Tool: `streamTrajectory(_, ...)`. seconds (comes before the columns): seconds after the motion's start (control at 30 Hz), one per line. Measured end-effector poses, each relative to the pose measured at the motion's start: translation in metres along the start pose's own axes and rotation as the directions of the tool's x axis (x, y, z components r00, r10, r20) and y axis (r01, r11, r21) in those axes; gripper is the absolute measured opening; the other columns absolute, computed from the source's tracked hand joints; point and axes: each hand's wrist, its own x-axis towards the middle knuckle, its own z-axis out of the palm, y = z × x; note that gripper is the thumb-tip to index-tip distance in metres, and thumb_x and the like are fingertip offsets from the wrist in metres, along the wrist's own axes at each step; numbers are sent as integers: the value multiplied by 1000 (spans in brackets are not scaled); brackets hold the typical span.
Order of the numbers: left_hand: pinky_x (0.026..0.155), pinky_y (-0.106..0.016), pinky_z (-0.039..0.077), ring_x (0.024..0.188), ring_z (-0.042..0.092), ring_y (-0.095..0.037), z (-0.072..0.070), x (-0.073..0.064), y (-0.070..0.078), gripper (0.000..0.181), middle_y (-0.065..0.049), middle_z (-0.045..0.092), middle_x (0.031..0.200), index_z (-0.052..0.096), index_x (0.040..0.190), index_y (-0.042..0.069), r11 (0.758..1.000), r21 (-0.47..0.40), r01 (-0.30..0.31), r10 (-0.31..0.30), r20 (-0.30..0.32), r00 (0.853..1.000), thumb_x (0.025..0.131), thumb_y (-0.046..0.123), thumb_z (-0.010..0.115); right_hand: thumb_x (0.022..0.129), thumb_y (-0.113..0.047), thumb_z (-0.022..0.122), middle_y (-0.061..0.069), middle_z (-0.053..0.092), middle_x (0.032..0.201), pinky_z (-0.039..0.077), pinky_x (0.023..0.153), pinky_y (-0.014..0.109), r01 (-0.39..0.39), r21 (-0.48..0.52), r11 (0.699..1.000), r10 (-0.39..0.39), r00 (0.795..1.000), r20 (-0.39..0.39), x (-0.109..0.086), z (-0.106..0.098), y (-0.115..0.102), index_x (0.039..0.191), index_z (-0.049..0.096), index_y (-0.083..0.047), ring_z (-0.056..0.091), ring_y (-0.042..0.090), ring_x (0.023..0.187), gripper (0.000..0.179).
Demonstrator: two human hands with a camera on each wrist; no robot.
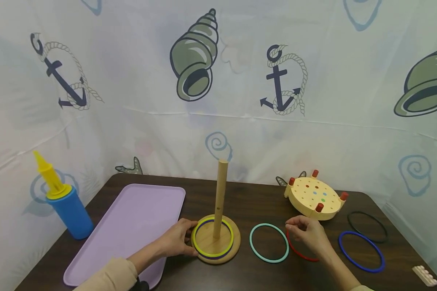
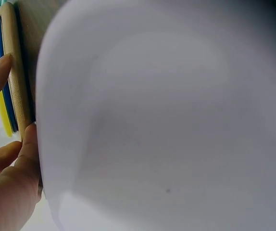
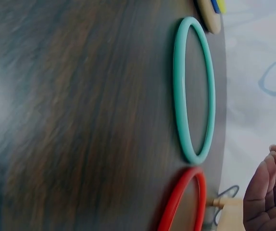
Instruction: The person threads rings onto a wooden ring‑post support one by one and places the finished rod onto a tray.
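Observation:
My left hand point(image 1: 180, 238) grips the left edge of a round wooden base point(image 1: 236, 246) with an upright wooden peg point(image 1: 220, 194). Around the peg, a yellow ring point(image 1: 232, 238) lies on top of a dark blue ring point(image 2: 6, 103). In the left wrist view, thumb and fingers reach both sides of the base's rim. My right hand point(image 1: 308, 233) hovers over a red ring point(image 3: 174, 202), its fingers bent toward the thumb and nothing between them. A teal ring point(image 1: 251, 241) lies flat between the wooden base and the red ring.
At left are a lilac tray point(image 1: 142, 206) and a blue pump with a yellow nozzle point(image 1: 69, 214). Behind my right hand sits a cream pegged disc point(image 1: 313, 194). A blue ring point(image 1: 373, 270), a black ring point(image 1: 383, 226) and a small white block point(image 1: 425, 275) lie at right.

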Motion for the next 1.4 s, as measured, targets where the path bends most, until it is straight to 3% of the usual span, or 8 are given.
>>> streamTrajectory(0.17, 82, -34, 55, 104, 54, -33, 1, 1, -1, 83, -21, 45, 116, 43, 129, -16, 1000, 2, -7, 7, -4, 1000, 62, 8, 86, 85, -7, 67, 12, 65, 77, 54, 53, 26, 12, -36, 999, -13, 1000, -15, 6, 8, -5, 92, 68, 0, 56, 9, 60, 10)
streamTrajectory(0.43, 81, -33, 56, 103, 55, -32, 1, 2, -2, 83, -21, 45, 114, 43, 128, -16, 1000, 15, -16, 16, -12, 1000, 61, 8, 86, 84, -5, 68, 5, 63, 75, 44, 51, 18, 89, -81, 993, -92, 995, -24, 20, 19, -8, 91, 68, 1, 50, 5, 61, 9)
streamTrajectory(0.7, 80, -35, 56, 103, 55, -32, 1, 1, 1, 82, -21, 45, 115, 43, 128, -16, 1000, 12, -19, 19, -6, 1000, 62, 8, 86, 82, -5, 69, 3, 63, 77, 45, 54, 19, 42, -125, 991, -44, 999, -14, 30, 31, -10, 91, 69, -2, 53, 10, 68, 10)
streamTrajectory(1.4, 82, -39, 55, 104, 54, -35, 0, -1, 3, 81, -22, 45, 116, 43, 128, -15, 1000, -6, -14, 15, 0, 1000, 63, 6, 85, 75, -1, 74, -1, 63, 74, 45, 60, 24, 53, -269, 962, -49, 999, 21, 45, 50, 3, 86, 70, -6, 54, 11, 69, 13)
